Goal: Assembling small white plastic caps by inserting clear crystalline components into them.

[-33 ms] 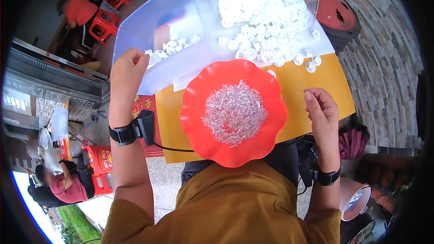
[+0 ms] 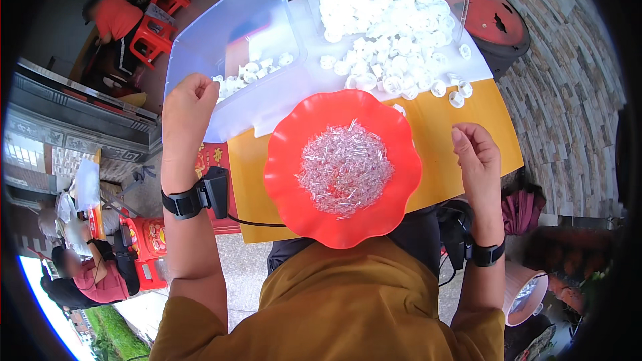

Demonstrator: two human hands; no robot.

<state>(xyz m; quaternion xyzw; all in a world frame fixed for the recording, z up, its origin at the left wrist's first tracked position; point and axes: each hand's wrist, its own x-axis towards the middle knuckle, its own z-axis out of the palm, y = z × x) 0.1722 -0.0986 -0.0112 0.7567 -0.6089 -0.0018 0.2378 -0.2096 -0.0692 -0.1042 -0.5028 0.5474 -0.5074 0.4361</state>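
My left hand [image 2: 189, 105] is closed, thumb against curled fingers, at the near left rim of a clear plastic bin [image 2: 242, 19]. Inside that bin lie several small white plastic caps [image 2: 251, 72]. To the right of the bowl, my right hand [image 2: 479, 160] is raised with its thumb and fingertips drawn together. Whatever either hand holds is too small or hidden to make out. Between them, close to my body, is a red scalloped bowl [image 2: 284, 154]. A heap of short, clear, thin plastic tubes [image 2: 344, 168] fills its middle.
A large pile of white caps [image 2: 381, 10] spills from a second clear container onto a white sheet [image 2: 314, 70] on the yellow table [image 2: 461, 117]. A red-topped bin [image 2: 498, 23] stands beyond the right edge. Black cables run from both wrist straps. Other people sit at left.
The bowl, table and caps sit slightly further left in the picture. My right hand has risen a little, and my left hand stays in nearly the same pose.
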